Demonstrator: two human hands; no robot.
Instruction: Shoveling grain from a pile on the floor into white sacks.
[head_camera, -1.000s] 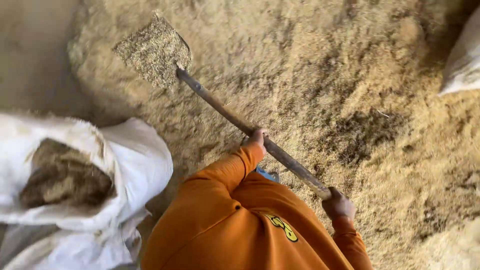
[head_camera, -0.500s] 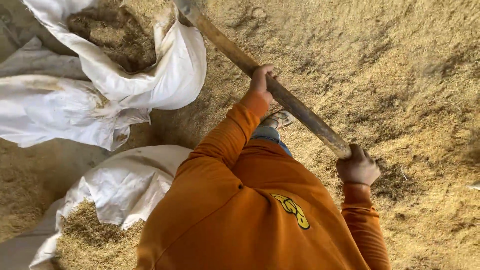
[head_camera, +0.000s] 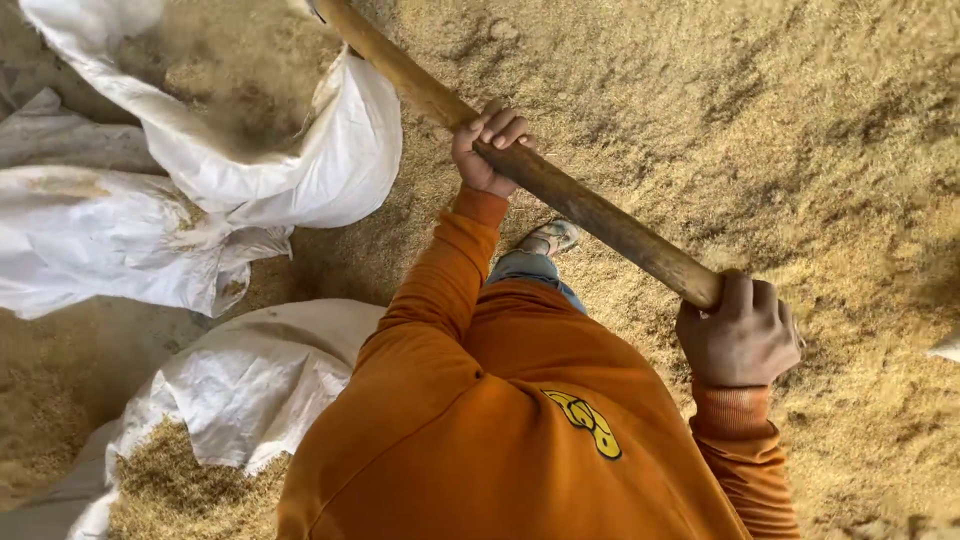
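Inspector A: State of the hands?

Inspector B: Both closed on the wooden handle (head_camera: 560, 195). The left hand (head_camera: 488, 150) wraps it partway along, fingers curled over the top. The right hand (head_camera: 740, 335) is clenched around the butt end, knuckles up.

Inspector A: Position of the handle?

Inspector B: It runs diagonally from the right hand, through the left hand, and on beyond it to the mouth of the upper white sack (head_camera: 250, 150). Its working end is cut off by the frame edge; I cannot tell what tool it is.

Inspector A: Surroundings?

Inspector B: Loose husk-like grain (head_camera: 800, 140) covers the floor beyond both hands. A second white sack (head_camera: 240, 385), partly filled, lies below the left arm. Orange sleeves (head_camera: 450, 270) on both arms; a shoe (head_camera: 550, 236) shows just beneath the left hand.
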